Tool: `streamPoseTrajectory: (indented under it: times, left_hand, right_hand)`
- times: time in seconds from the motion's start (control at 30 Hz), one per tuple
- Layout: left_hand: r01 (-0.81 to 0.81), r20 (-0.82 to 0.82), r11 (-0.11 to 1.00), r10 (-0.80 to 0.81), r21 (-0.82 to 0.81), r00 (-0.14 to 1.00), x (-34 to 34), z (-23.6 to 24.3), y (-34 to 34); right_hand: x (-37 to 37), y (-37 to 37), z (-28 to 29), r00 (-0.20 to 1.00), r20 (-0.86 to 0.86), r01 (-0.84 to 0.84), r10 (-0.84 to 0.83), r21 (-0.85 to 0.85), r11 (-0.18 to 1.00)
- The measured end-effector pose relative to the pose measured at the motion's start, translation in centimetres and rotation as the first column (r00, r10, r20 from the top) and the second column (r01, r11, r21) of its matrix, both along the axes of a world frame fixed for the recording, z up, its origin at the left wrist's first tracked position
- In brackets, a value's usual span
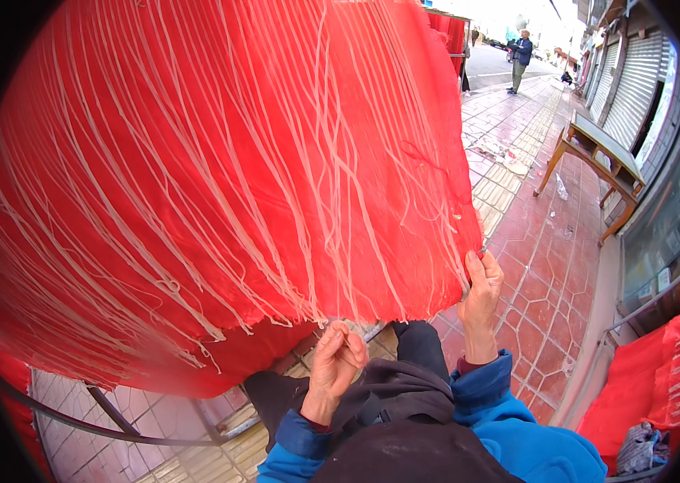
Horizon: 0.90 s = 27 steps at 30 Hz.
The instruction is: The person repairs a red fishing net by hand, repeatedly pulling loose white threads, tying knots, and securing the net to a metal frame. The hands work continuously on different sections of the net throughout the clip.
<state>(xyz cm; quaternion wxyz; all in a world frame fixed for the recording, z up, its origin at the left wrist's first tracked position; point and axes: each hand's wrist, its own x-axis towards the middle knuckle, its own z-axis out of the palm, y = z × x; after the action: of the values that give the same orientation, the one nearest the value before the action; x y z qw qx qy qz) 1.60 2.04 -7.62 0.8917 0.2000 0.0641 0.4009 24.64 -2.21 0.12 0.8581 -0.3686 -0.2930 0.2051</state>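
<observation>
A large red cloth (276, 161) fills the left and middle of the view, with many long white threads (300, 233) hanging down its face. At its lower right corner my right hand (481, 298) pinches the side edge between thumb and fingers. A small dark bit shows at those fingertips, too small to name. My left hand (336, 366) is just under the bottom edge, its fingertips pressed together beside the thread ends. Whatever lies between them is too fine to make out.
At the right stands a wooden table (597, 153) before roller shutters (626, 84). More red cloth (646, 370) with white threads lies low at the right, beside a grey bundle (642, 447). A curved dark metal bar (115, 431) runs at lower left. Farther off, a person (521, 60) stands on the tiled pavement.
</observation>
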Motion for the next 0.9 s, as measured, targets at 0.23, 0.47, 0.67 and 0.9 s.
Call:
streamPoseTrajectory:
  times: [0.23,0.47,0.67,0.9]
  left_hand:
    - [0.079,0.122,0.996,-0.082,0.032,0.989,0.5,-0.9,-0.4]
    - [0.110,0.168,0.984,-0.086,-0.138,0.982,-0.1,-2.3,-1.2]
    - [0.257,0.174,0.942,-0.222,-0.217,0.960,1.1,-2.7,-2.3]
    - [0.339,0.264,0.932,-0.297,-0.129,0.918,1.7,-1.2,-0.9]
  right_hand:
    - [0.0,0.2,-0.4,1.000,0.015,-0.011,0.011,0.000,1.000]
    - [0.6,1.1,-1.3,0.997,-0.044,-0.056,0.056,-0.002,0.998]
    - [0.9,1.3,-1.7,0.996,-0.035,-0.082,0.081,-0.043,0.996]
    - [0.2,1.4,-1.2,0.987,-0.110,-0.115,0.115,0.006,0.993]
